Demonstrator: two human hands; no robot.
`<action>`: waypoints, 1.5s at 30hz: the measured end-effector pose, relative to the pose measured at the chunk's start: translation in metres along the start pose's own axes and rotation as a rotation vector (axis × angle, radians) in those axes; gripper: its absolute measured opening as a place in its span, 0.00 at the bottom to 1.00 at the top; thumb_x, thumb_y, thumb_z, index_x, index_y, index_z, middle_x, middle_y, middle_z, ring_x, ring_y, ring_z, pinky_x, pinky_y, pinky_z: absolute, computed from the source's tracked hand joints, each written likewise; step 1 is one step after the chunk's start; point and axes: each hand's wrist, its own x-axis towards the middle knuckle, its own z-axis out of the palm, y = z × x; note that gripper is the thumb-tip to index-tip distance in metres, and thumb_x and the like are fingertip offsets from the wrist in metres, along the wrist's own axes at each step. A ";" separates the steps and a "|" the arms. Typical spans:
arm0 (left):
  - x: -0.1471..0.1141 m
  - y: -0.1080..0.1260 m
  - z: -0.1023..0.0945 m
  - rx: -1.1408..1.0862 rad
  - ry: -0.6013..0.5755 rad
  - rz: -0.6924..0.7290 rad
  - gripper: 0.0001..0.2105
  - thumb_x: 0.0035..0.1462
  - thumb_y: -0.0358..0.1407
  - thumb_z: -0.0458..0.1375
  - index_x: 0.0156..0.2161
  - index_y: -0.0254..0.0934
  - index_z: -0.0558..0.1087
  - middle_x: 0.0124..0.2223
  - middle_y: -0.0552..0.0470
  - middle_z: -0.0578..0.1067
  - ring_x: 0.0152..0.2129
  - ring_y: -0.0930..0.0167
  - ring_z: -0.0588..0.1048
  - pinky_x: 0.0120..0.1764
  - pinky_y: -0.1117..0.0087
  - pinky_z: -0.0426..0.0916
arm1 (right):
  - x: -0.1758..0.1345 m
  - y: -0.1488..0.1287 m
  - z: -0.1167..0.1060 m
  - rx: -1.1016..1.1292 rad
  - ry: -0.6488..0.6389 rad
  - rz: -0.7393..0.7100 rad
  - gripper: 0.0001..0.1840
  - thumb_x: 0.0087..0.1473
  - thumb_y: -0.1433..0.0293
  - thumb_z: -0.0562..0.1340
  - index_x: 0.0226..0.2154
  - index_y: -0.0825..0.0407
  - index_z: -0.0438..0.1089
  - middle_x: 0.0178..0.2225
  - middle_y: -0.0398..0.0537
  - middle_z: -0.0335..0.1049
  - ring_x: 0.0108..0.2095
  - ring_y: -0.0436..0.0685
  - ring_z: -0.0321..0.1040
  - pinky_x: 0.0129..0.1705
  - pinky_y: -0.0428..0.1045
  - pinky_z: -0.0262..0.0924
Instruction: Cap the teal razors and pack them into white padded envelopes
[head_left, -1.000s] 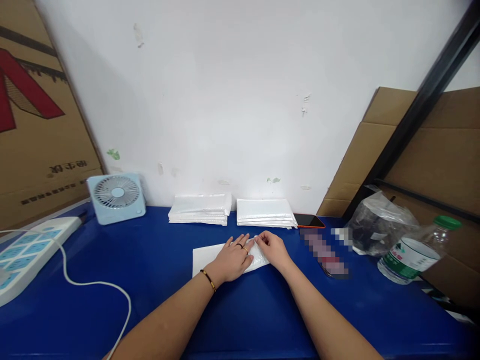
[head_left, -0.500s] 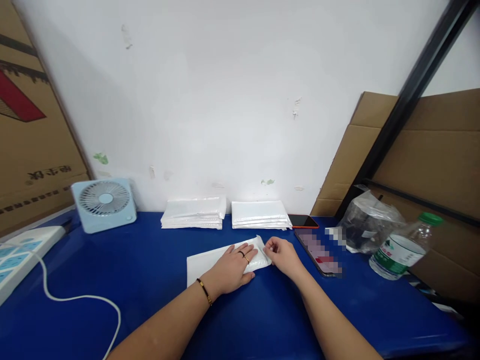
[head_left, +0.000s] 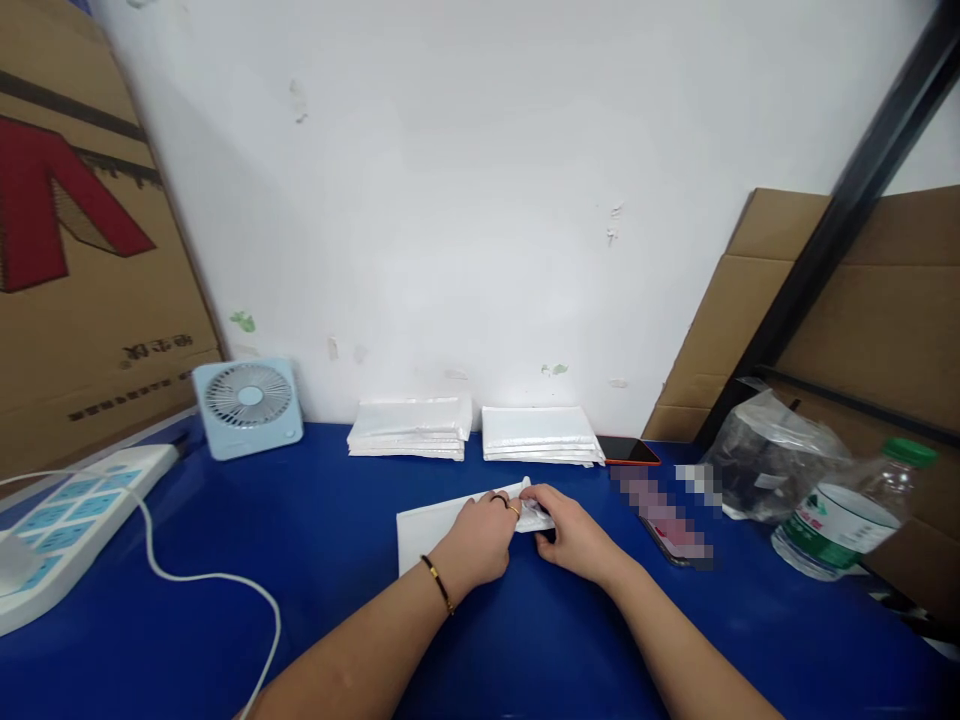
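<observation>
A white padded envelope [head_left: 429, 523] lies on the blue tabletop in front of me, its flat left part bare and its right end bunched and shiny. My left hand [head_left: 484, 540], with two rings and a dark bracelet at the wrist, is closed over the envelope near that end, fingers curled. At the right edge, my right hand [head_left: 568, 535] grips the envelope with fingers on top and the thumb below. Between the hands a crumpled bit of the end shows. What lies under the left fingers is hidden.
Two stacks of white padded envelopes [head_left: 409, 428] stand against the wall. A light blue fan [head_left: 249, 400] and a power strip [head_left: 90, 520] with a white cable are left. Phones [head_left: 630, 452], a bagged item [head_left: 772, 455] and a water bottle [head_left: 847, 515] are right.
My left hand has gone from lying flat to curled fingers on the envelope. My right hand has shifted from a pinch to gripping its end. The whole view has swung slightly left.
</observation>
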 end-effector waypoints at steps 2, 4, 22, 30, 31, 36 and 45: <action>-0.002 -0.004 -0.006 -0.007 0.004 0.005 0.20 0.45 0.26 0.51 0.47 0.35 0.63 0.43 0.43 0.70 0.39 0.63 0.70 0.40 0.64 0.66 | 0.003 0.002 0.007 0.016 0.064 -0.002 0.28 0.38 0.80 0.56 0.45 0.50 0.62 0.41 0.48 0.66 0.39 0.55 0.64 0.41 0.47 0.59; -0.006 -0.014 -0.017 -0.053 0.011 0.028 0.19 0.46 0.26 0.49 0.46 0.37 0.63 0.40 0.46 0.72 0.36 0.64 0.71 0.39 0.65 0.66 | 0.005 0.003 0.013 0.077 0.135 0.020 0.21 0.42 0.76 0.58 0.43 0.51 0.64 0.38 0.47 0.68 0.37 0.55 0.66 0.40 0.48 0.60; -0.031 -0.119 -0.053 -0.043 0.938 -0.704 0.30 0.55 0.36 0.48 0.62 0.35 0.45 0.64 0.44 0.46 0.60 0.61 0.44 0.57 0.57 0.49 | 0.173 -0.033 0.032 0.293 0.303 0.316 0.21 0.51 0.55 0.54 0.29 0.56 0.69 0.23 0.46 0.69 0.21 0.51 0.64 0.23 0.45 0.57; -0.011 -0.149 0.011 -0.071 0.530 -0.716 0.32 0.54 0.43 0.50 0.62 0.44 0.46 0.65 0.50 0.40 0.61 0.58 0.36 0.57 0.47 0.41 | 0.222 -0.021 0.057 -0.075 0.354 0.347 0.14 0.44 0.64 0.61 0.34 0.56 0.69 0.37 0.57 0.67 0.43 0.64 0.62 0.42 0.54 0.56; -0.010 -0.151 0.015 -0.081 0.508 -0.729 0.32 0.54 0.43 0.50 0.62 0.44 0.46 0.65 0.50 0.40 0.61 0.57 0.35 0.57 0.46 0.41 | 0.219 -0.023 0.058 -0.163 0.349 0.248 0.16 0.47 0.63 0.60 0.39 0.54 0.68 0.43 0.58 0.65 0.47 0.64 0.59 0.46 0.54 0.53; -0.007 -0.157 0.019 -0.092 0.529 -0.740 0.33 0.53 0.43 0.50 0.62 0.43 0.45 0.66 0.50 0.38 0.61 0.58 0.34 0.57 0.49 0.43 | 0.211 -0.026 0.069 -0.597 -0.022 -0.216 0.29 0.53 0.50 0.52 0.53 0.47 0.58 0.52 0.54 0.59 0.51 0.63 0.54 0.51 0.55 0.48; -0.008 -0.156 0.015 -0.055 0.595 -0.765 0.34 0.51 0.40 0.52 0.62 0.40 0.46 0.66 0.48 0.37 0.61 0.58 0.31 0.58 0.50 0.40 | 0.222 -0.027 0.078 -0.581 -0.147 -0.108 0.33 0.53 0.49 0.49 0.54 0.52 0.55 0.52 0.58 0.59 0.50 0.62 0.58 0.48 0.54 0.53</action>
